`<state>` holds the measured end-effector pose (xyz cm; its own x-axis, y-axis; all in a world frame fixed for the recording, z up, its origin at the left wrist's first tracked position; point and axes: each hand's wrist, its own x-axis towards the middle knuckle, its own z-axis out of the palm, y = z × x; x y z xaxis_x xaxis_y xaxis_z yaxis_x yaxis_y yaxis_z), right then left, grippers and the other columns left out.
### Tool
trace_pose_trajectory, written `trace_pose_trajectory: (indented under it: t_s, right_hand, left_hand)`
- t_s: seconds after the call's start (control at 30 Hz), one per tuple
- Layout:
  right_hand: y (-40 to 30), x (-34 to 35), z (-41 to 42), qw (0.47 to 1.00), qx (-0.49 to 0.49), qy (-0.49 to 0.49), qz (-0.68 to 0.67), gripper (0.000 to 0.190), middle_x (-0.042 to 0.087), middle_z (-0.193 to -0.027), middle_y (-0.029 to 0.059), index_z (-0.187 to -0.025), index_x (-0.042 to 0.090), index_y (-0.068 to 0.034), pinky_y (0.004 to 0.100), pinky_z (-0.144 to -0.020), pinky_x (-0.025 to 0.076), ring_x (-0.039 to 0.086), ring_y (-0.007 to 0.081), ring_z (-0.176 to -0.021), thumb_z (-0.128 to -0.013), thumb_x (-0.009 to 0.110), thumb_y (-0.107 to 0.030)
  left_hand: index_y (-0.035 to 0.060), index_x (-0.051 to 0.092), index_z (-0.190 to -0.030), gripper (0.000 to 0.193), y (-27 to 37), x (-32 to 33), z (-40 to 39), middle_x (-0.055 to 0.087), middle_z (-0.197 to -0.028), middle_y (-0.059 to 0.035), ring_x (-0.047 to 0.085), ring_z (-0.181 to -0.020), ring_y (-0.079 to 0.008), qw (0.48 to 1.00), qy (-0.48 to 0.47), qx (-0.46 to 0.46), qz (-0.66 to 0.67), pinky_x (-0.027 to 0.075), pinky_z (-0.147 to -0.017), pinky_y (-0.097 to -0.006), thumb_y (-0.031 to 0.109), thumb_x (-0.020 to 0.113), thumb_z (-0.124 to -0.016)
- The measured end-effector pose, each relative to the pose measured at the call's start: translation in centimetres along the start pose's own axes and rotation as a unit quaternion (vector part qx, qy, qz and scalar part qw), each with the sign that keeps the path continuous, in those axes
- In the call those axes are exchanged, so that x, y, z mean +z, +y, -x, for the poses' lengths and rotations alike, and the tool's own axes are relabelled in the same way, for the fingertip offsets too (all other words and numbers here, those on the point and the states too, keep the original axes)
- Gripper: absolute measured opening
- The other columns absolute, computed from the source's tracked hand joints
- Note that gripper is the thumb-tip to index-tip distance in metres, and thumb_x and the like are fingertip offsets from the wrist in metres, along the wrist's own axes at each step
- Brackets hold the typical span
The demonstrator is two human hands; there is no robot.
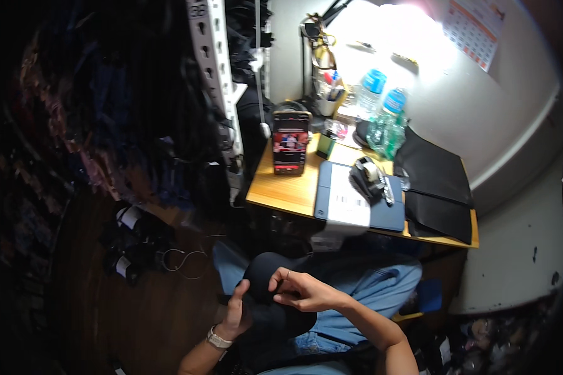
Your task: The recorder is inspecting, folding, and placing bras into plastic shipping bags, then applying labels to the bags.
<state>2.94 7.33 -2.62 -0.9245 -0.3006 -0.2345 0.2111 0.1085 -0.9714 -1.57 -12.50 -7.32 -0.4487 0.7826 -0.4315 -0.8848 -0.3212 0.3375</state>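
A black rounded item, apparently a fabric cap (262,272), lies over my lap against my blue jeans (370,290). Its lower part merges with other dark material, so its full outline is hard to make out. My left hand (234,311), with a pale watch on the wrist, holds its left side, thumb up and fingers mostly hidden. Over its right side is my right hand (305,291), wearing a thin ring, fingers bent and thumb below them. Whether those fingertips pinch anything is not visible.
Ahead stands a wooden desk (281,192) bearing a lit phone (291,145), a tape dispenser (369,177) on a blue folder (323,187), plastic bottles (387,126) and a black folder (436,173). Dark bundles (133,239) and a white cable (187,255) lie on the floor left.
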Motion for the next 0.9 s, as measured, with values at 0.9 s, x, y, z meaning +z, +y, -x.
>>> trace_pose_trajectory:
  t_s: [0.9]
  right_hand:
    - [4.2, -10.5, 10.2, 0.785, -0.025, 0.521, 0.334, 0.030, 0.050, -0.089, 0.0179, -0.112, 0.051, 0.006, 0.0374, -0.072, 0.043, 0.053, 0.0314, -0.078, -0.086, 0.055, -0.009]
  left_hand:
    - [-0.0083, 0.049, -0.116, 0.028, -6.0, 8.7, -4.8, 0.056, -0.115, -0.0198, 0.056, -0.107, -0.0254, 0.980, 0.009, 0.113, -0.165, 0.046, -0.093, -0.0355, 0.003, 0.046, -0.090]
